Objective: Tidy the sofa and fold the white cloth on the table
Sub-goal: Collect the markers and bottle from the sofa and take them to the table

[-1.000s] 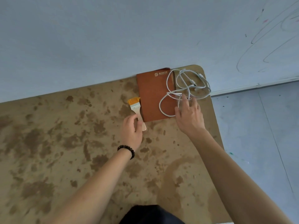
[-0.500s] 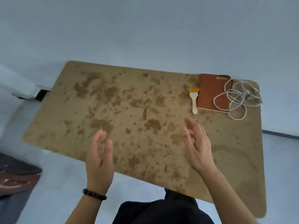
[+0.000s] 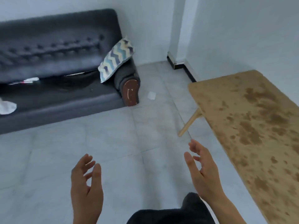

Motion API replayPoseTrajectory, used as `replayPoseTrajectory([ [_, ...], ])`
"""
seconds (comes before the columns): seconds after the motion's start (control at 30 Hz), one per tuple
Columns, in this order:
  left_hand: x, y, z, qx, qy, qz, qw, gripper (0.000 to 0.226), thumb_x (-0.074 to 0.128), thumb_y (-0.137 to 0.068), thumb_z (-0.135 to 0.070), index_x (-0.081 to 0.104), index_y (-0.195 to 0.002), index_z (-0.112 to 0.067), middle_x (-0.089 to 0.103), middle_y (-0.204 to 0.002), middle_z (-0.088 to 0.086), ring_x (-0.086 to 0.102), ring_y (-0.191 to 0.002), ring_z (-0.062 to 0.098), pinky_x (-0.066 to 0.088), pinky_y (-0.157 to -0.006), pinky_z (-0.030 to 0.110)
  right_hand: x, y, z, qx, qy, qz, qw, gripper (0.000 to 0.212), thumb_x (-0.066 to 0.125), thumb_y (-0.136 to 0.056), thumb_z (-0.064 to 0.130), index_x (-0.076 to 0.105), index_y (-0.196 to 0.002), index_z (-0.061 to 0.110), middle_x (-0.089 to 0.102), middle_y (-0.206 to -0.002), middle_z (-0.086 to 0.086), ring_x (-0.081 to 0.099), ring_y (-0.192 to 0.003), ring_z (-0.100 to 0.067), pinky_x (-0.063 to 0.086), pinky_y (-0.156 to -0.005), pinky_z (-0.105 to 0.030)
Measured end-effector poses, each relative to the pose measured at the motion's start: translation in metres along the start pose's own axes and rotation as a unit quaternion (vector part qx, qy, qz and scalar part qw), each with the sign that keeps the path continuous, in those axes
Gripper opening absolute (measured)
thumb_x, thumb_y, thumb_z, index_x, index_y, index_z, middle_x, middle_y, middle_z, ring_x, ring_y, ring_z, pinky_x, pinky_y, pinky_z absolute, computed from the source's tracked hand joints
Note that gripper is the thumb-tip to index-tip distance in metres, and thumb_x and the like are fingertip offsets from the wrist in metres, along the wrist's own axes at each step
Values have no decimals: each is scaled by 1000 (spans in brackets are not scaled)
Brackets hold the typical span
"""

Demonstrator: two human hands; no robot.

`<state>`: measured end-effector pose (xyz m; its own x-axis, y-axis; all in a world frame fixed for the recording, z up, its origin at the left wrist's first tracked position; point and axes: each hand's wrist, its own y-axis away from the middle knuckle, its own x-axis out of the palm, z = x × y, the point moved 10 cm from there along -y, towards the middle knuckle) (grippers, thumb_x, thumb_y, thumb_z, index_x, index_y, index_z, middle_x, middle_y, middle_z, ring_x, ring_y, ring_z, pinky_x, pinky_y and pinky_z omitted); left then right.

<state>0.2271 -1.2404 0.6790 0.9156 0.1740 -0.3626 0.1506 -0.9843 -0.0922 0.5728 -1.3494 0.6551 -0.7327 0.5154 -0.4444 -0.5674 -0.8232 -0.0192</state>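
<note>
The head view, the only one there is, faces the dark sofa (image 3: 56, 65), which fills the frame from about nine to eleven o'clock. The tan, blotched surface (image 3: 252, 126) runs down the side from two to four o'clock, with one slanted leg (image 3: 190, 124) showing beneath its near corner. Low in the frame both hands hang over the grey floor (image 3: 113, 139) and touch nothing. The left hand (image 3: 85, 183) is at about seven o'clock and the right hand (image 3: 202, 172) at about five. On each the grip is wide, with the fingers loosely spread and holding nothing. A crumpled white cloth (image 3: 7, 107) lies on the sofa seat at the nine o'clock edge, partly cut off by the frame (very likely the one to be folded, though blur keeps that from being certain). It is well apart from the surface and from both hands. A chevron-patterned cushion (image 3: 117, 59) leans askew over the sofa's arm at eleven o'clock. A thin white-and-red item (image 3: 27, 80), too blurred to name, sits at the back of the seat near ten o'clock. A small paper scrap (image 3: 151, 95) lies on the floor just beside the sofa's arm, toward twelve o'clock. The step in hand appears to be the approach to the sofa, with tidying not yet begun. The next move calls for closing on the seat, reaching toward nine o'clock for the cloth or toward eleven to square the cushion, and then carrying the cloth over to the surface to fold it.
</note>
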Motion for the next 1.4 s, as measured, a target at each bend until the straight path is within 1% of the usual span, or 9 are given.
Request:
replayPoseTrajectory([
  [0.13,-96,-29,48,-62,-6,-119,991,36,55,-95,-21,49,-130,-25,56,-128,-4,53,-102,-17,40,-76,-3,98,-34,62,-60,19,106,992,63,56,-87,57,34,-144,39,54,-132,25,51,-123,2,46,-96,-25],
  [0.3,-150,-73,91,-111,-9,-209,971,39,55,-94,-21,47,-133,-19,55,-129,-3,54,-104,-13,41,-78,-2,214,-82,101,-92,23,189,977,67,59,-87,53,29,-146,43,51,-133,26,50,-123,4,46,-98,-27],
  [0.57,-194,-239,113,-121,-42,-271,954,41,51,-87,-38,46,-127,-32,54,-128,-8,55,-110,-5,42,-81,1,426,-203,169,-127,19,267,955,70,57,-85,59,25,-145,45,42,-132,36,48,-118,9,44,-98,-23],
  [0.77,-253,-358,104,-117,-56,-323,937,41,52,-89,-38,47,-129,-34,53,-129,-13,56,-111,-5,43,-80,1,563,-283,284,-180,-9,326,928,72,59,-87,54,24,-149,40,48,-136,23,46,-123,9,43,-98,-20],
  [0.9,-289,-414,124,-136,-53,-360,922,39,54,-89,-36,47,-127,-41,54,-128,-14,57,-112,0,48,-77,12,653,-304,332,-205,-5,377,903,72,56,-87,59,23,-149,41,44,-137,33,45,-127,7,42,-98,-21],
  [1.07,-332,-506,185,-161,-43,-376,912,39,54,-86,-37,46,-123,-47,54,-125,-15,57,-110,-4,43,-80,1,783,-334,367,-223,22,396,891,73,53,-85,66,25,-148,42,42,-136,35,43,-127,11,40,-99,-18],
  [1.2,-382,-609,227,-168,-46,-366,914,37,53,-85,-43,44,-118,-54,52,-124,-21,55,-108,-10,47,-74,9,889,-367,407,-206,26,391,897,70,60,-87,54,26,-147,42,44,-133,37,44,-125,12,42,-101,-22],
  [1.27,-411,-670,238,-161,-50,-351,921,35,53,-87,-41,45,-120,-50,53,-124,-20,55,-109,-9,46,-76,13,938,-384,437,-192,17,389,901,71,63,-88,47,28,-148,40,47,-134,31,45,-126,9,43,-103,-24],
  [1.4,-466,-797,235,-118,-70,-319,938,40,51,-87,-42,45,-127,-39,54,-125,-17,56,-112,-1,48,-83,16,1020,-418,505,-195,-2,370,909,73,60,-85,52,29,-149,37,49,-134,28,46,-127,6,42,-101,-24],
])
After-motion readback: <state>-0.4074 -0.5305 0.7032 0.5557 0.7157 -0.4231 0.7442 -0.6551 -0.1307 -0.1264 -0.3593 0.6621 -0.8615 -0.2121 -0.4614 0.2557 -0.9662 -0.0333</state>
